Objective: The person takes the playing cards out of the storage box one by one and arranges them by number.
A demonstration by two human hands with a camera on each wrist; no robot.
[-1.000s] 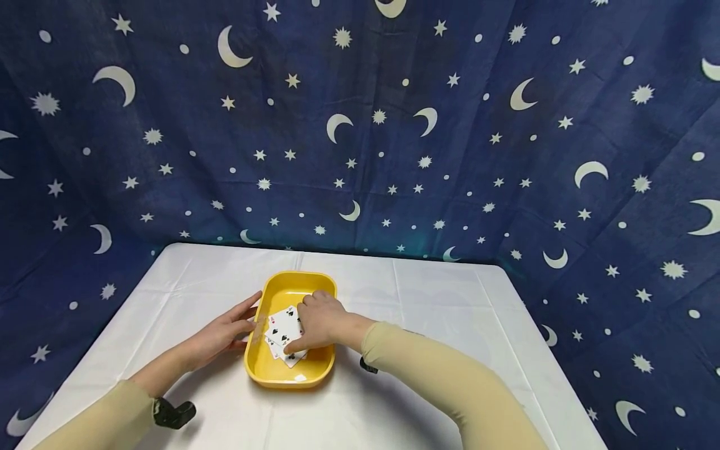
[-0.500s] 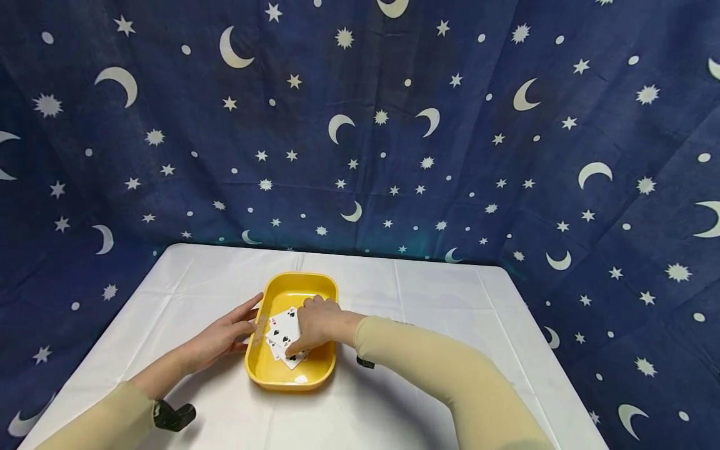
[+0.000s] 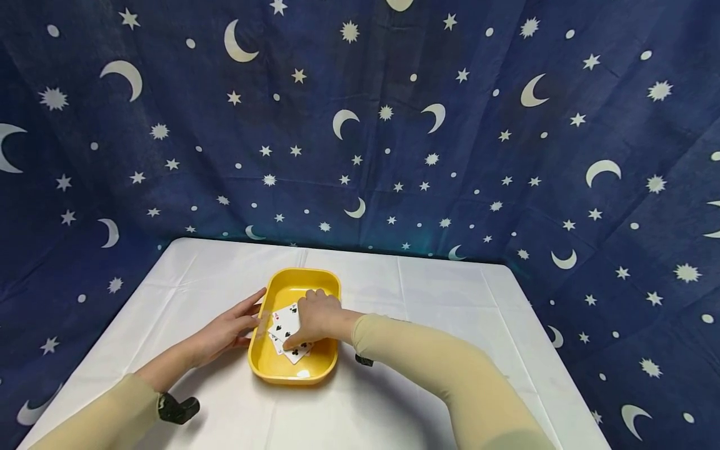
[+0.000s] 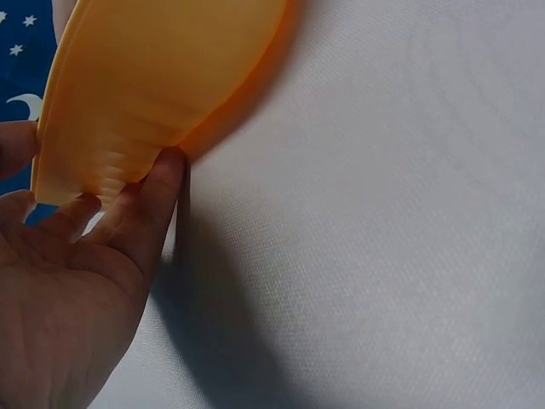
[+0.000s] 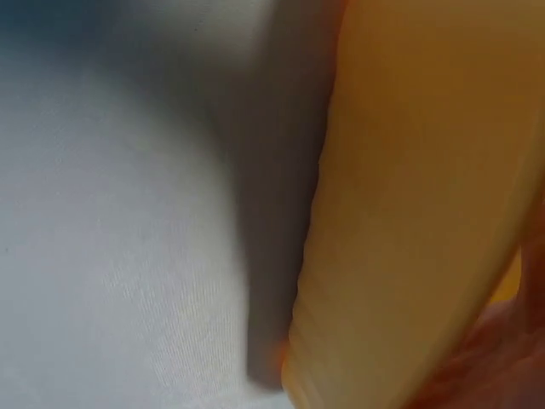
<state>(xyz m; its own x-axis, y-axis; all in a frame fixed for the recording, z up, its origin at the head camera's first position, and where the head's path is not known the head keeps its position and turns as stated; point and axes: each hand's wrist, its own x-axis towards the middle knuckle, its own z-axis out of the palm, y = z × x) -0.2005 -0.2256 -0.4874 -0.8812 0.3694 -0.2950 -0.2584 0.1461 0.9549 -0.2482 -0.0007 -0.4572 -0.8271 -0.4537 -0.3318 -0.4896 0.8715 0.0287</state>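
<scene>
A yellow, round-cornered tray point(image 3: 294, 379) lies lengthwise before me with several playing cards point(image 3: 284, 322) in it, face up and overlapping. My right hand point(image 3: 319, 317) reaches in over its right rim and holds the cards, thumb at their near side and fingers bent over the right side. My left hand point(image 3: 225, 331) rests against the outside of the tray's left wall, with fingertips pressed to it in the left wrist view. The right wrist view mostly shows the tray's outer wall point(image 5: 417, 196), which hides most of that hand.
A white cloth point(image 3: 427, 294) covers the table under the tray. Behind it hangs a dark blue curtain point(image 3: 382, 137) with moons and stars. A black wrist device point(image 3: 179, 409) sits by the left sleeve.
My right hand has shifted slightly left over the cards within the tray. The left hand keeps its place at the tray's wall; the head view has moved a little.
</scene>
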